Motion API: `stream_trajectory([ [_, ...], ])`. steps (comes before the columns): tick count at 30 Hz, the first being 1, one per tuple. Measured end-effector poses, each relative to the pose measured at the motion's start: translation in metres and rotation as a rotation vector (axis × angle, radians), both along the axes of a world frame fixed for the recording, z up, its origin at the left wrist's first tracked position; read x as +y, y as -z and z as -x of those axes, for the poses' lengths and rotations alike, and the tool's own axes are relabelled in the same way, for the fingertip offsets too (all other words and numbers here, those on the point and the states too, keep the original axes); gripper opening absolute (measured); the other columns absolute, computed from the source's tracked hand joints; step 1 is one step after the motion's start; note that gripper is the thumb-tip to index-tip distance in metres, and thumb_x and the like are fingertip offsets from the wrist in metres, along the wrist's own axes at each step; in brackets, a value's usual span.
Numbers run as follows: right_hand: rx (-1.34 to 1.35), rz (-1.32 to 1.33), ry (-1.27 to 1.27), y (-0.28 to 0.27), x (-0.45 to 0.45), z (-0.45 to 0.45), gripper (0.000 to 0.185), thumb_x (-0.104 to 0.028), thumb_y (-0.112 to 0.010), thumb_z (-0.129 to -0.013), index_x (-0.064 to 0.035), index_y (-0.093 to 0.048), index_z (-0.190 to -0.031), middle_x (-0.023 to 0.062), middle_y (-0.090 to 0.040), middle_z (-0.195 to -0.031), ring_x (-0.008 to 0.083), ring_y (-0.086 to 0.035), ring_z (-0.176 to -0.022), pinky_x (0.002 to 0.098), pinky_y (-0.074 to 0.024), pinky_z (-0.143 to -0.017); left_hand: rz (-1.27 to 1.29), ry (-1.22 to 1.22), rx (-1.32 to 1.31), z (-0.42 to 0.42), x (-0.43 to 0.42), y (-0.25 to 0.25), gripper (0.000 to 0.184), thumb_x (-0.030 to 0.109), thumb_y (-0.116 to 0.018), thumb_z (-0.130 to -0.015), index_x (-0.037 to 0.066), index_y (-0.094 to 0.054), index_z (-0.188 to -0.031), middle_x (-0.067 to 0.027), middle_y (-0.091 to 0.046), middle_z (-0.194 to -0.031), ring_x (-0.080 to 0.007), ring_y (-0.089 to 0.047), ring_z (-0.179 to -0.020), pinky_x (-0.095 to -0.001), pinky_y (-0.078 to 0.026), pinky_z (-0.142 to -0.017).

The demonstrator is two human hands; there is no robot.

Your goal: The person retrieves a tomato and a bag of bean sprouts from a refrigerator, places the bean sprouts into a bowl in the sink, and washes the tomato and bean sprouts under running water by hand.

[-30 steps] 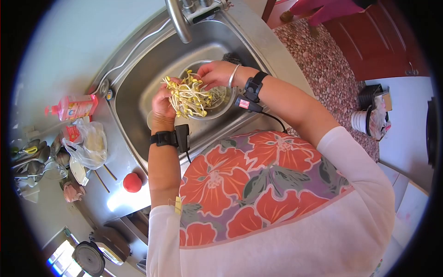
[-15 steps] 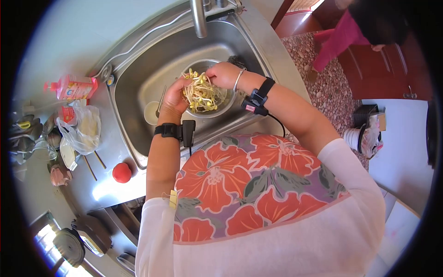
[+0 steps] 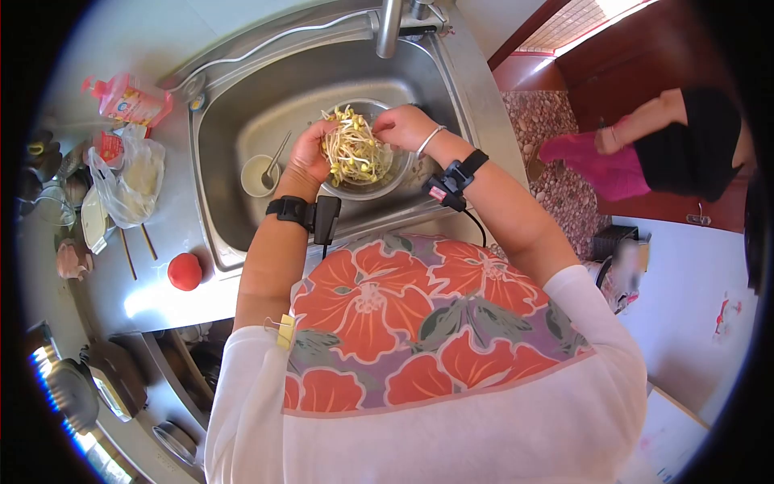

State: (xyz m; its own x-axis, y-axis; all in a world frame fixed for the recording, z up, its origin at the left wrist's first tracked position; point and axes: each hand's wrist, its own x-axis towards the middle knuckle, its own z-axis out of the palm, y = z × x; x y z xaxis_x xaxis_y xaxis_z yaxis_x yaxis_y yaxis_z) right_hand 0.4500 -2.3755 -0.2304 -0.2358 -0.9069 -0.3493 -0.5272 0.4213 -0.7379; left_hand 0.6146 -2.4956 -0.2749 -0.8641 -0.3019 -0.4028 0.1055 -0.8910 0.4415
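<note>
My left hand (image 3: 313,151) is closed round the left side of a bunch of bean sprouts (image 3: 353,149), yellow-headed with pale stems. Beneath the bunch is a round metal bowl (image 3: 397,179) in the sink (image 3: 234,149). My right hand (image 3: 403,127) is at the bunch's upper right, thumb and fingers pinched together; whatever is between the fingertips is too small to make out. A small white bowl (image 3: 256,179) with a spoon (image 3: 278,161) in it sits left of the metal bowl.
The faucet (image 3: 389,28) hangs over the sink's back edge. Left on the counter are a pink soap bottle (image 3: 133,101), a plastic bag (image 3: 137,181), chopsticks (image 3: 127,254) and a tomato (image 3: 185,272). Another person (image 3: 661,149) is at the right by red cabinets.
My left hand and the sprouts have lowered towards the metal bowl. The view has shifted, showing the small white bowl fully. The other person has come further into view.
</note>
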Motion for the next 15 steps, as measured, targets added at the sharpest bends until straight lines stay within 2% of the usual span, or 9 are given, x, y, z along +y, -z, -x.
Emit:
stream_trajectory([
  [2, -0.082, -0.107, 0.091, -0.02, 0.003, -0.003, 0.021, -0.012, -0.056, -0.072, -0.006, -0.064, -0.09, 0.0067, -0.064, -0.072, 0.0141, -0.061, -0.061, 0.0308, -0.0477, -0.049, -0.005, -0.022, -0.011, -0.002, 0.0, 0.001, 0.028, 0.014, -0.052, -0.077, -0.004, -0.056, -0.099, -0.0146, -0.062, -0.091, -0.0255, -0.061, -0.081, -0.0372, -0.05, -0.078],
  [5, -0.115, -0.064, 0.125, -0.012, 0.003, 0.003, 0.02, -0.011, -0.055, -0.072, -0.0043, -0.064, -0.088, 0.0056, -0.063, -0.069, 0.0114, -0.06, -0.057, 0.0294, -0.046, -0.043, -0.048, -0.026, 0.03, -0.004, 0.001, -0.002, 0.028, 0.014, -0.052, -0.077, -0.004, -0.056, -0.098, -0.0147, -0.062, -0.091, -0.0257, -0.061, -0.08, -0.0374, -0.05, -0.078],
  [11, -0.116, 0.075, 0.131, 0.011, 0.002, 0.01, 0.017, -0.012, -0.055, -0.072, -0.0024, -0.062, -0.084, 0.0064, -0.062, -0.064, 0.012, -0.059, -0.053, 0.0289, -0.0461, -0.044, -0.024, -0.026, 0.021, -0.002, 0.003, -0.009, 0.027, 0.015, -0.052, -0.078, -0.004, -0.056, -0.097, -0.0149, -0.062, -0.091, -0.026, -0.061, -0.081, -0.038, -0.05, -0.078],
  [14, -0.306, 0.095, 0.373, 0.016, 0.003, 0.007, 0.014, -0.011, -0.055, -0.072, -0.0015, -0.061, -0.081, 0.0061, -0.061, -0.062, 0.0116, -0.057, -0.051, 0.0274, -0.0458, -0.045, -0.035, -0.044, 0.025, -0.002, 0.009, -0.02, 0.025, 0.013, -0.051, -0.078, -0.004, -0.055, -0.097, -0.0145, -0.062, -0.09, -0.0256, -0.061, -0.081, -0.0371, -0.05, -0.077],
  [15, -0.288, 0.134, 0.394, 0.012, 0.003, 0.006, 0.013, -0.01, -0.054, -0.073, -0.0015, -0.06, -0.082, 0.0057, -0.06, -0.065, 0.0108, -0.056, -0.053, 0.0255, -0.0455, -0.046, -0.007, -0.063, 0.007, -0.001, 0.009, -0.02, 0.025, 0.013, -0.051, -0.078, -0.004, -0.055, -0.097, -0.0143, -0.062, -0.09, -0.0253, -0.061, -0.08, -0.0368, -0.051, -0.076],
])
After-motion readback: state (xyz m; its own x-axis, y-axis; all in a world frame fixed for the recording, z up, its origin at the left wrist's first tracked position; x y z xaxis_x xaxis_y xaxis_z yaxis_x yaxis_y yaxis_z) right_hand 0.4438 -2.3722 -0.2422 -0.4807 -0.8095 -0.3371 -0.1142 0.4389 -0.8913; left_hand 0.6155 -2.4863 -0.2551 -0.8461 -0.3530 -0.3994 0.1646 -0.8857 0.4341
